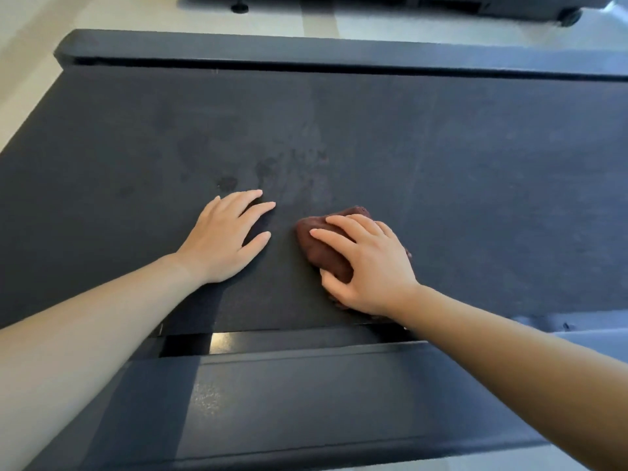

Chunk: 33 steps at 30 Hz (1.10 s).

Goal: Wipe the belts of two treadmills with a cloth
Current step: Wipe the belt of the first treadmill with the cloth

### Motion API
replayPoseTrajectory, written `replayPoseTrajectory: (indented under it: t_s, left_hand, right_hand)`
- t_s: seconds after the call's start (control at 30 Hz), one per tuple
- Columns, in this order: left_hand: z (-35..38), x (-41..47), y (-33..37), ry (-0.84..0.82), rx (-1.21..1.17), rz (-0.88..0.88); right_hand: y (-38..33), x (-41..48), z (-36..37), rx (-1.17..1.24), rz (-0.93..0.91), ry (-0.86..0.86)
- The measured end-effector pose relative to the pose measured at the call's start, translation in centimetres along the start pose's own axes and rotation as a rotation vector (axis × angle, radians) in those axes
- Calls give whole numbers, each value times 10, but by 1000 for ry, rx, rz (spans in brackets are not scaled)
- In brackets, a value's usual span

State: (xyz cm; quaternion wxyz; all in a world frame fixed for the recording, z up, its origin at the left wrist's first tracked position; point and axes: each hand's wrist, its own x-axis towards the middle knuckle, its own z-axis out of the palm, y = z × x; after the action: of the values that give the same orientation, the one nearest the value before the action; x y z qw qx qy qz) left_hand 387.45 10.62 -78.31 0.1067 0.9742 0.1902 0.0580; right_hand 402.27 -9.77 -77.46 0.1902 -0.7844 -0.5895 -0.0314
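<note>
Right hand: my fingers curl over the bunched maroon cloth, pressing it to the belt.
Left hand: flat, fingers spread, holding nothing, bracing beside the cloth.
Technique: I'd keep pressure even and overlap the strokes.
Beyond the fingertips: damp spots, dusty smears.
Far: side rail, pale floor, probably the second treadmill.

Dark belt under cloth, hands.

On the belt, the left hand lies flat left of the cloth.
</note>
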Motion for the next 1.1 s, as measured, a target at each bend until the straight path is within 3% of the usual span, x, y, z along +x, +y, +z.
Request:
replayPoseTrajectory:
  t_s: [0.17, 0.3, 0.53, 0.83, 1.1]
  left_hand:
    - [5, -5, -18, 29, -49, -42]
    - [6, -3, -18, 49, -83, -53]
    - [8, -4, -20, 56, -108, -55]
    - [6, 10, -36, 52, -69, -97]
    - [3, 43, -46, 81, -3, -259]
  right_hand:
    - [-10, 66, 23, -71, 263, 23]
    - [-20, 73, 27, -132, 342, 15]
    - [-40, 32, 26, -127, 323, 42]
    - [-12, 133, 54, -116, 350, 67]
    - [31, 233, 69, -67, 172, -6]
